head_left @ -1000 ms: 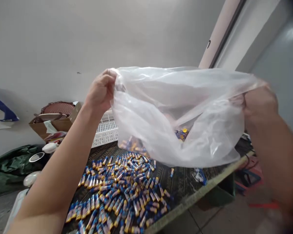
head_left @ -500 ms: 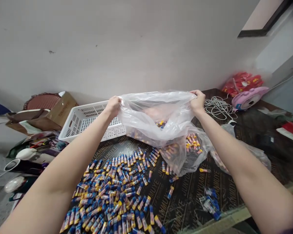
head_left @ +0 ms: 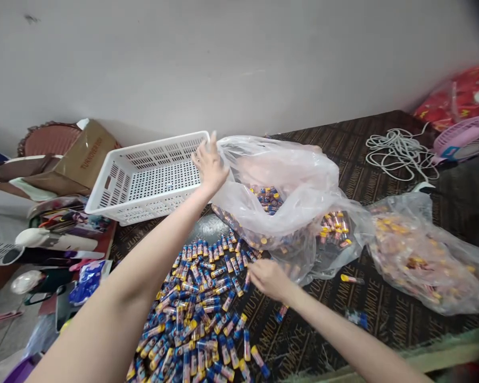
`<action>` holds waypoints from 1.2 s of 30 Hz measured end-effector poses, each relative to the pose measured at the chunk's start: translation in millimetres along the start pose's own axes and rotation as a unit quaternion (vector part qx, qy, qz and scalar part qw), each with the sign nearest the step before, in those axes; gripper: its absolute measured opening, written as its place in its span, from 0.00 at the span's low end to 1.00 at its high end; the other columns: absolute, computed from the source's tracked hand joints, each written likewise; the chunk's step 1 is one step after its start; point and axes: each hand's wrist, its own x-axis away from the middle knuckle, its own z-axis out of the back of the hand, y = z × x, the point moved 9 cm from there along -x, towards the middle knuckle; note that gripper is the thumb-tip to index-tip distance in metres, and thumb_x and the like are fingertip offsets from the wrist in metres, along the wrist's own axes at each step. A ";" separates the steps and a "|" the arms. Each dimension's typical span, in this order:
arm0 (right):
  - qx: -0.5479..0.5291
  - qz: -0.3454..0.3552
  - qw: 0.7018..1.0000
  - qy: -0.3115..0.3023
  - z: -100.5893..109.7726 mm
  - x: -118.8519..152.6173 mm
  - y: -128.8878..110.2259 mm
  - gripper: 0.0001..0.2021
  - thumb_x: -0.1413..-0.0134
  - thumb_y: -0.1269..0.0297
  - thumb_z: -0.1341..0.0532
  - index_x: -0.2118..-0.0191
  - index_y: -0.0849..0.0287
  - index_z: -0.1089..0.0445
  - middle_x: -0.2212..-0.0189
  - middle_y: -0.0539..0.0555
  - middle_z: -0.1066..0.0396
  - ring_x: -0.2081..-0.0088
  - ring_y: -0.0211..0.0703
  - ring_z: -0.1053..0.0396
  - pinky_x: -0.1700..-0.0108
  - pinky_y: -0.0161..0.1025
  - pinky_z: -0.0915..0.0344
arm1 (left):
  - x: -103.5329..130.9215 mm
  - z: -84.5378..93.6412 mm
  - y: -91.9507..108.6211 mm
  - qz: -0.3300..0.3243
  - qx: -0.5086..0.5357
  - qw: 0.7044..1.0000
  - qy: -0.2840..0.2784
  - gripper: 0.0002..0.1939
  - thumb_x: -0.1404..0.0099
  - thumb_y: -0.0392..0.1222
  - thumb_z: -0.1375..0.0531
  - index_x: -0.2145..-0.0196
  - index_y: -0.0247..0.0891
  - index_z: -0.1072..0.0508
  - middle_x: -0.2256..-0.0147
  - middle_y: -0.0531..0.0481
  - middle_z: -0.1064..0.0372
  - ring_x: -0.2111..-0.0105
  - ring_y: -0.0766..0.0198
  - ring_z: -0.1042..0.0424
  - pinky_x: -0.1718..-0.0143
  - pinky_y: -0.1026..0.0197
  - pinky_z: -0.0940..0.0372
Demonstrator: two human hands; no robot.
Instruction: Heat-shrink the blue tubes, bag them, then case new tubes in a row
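Note:
My left hand [head_left: 211, 164] is raised between the white basket and the clear plastic bag, its fingers spread and holding nothing. The bag [head_left: 299, 197] lies wide-mouthed on the dark table, with small blue-and-yellow tubes inside it. My right hand [head_left: 269, 277] is low over the table in front of the bag, fingers curled down beside the loose tubes; whatever its fingertips grip, if anything, is hidden. A large heap of the same blue-and-yellow tubes [head_left: 199, 319] spreads across the near part of the table.
The white slotted basket [head_left: 143, 181] stands against the wall at back left, near a cardboard box [head_left: 80, 159]. Another filled plastic bag [head_left: 427, 255] lies right, below a coiled white cable [head_left: 399, 151] and pink fan [head_left: 467, 138]. One tube [head_left: 352, 279] lies apart.
Both hands have let go of the bag's rim, which has sunk down. My left hand has opened beside it; my right hand has moved down and left to the tubes. The view has shifted.

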 end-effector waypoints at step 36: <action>-0.010 -0.263 0.960 -0.099 -168.7 44.0 8.3 0.30 0.41 0.48 0.54 0.37 0.53 0.57 0.38 0.63 0.54 0.40 0.57 0.54 0.45 0.56 0.55 | 117.3 -90.0 4.7 0.040 -0.154 0.967 -0.200 0.12 0.43 0.42 0.48 0.64 0.40 0.29 0.69 0.45 0.27 0.65 0.54 0.29 0.68 0.61 0.44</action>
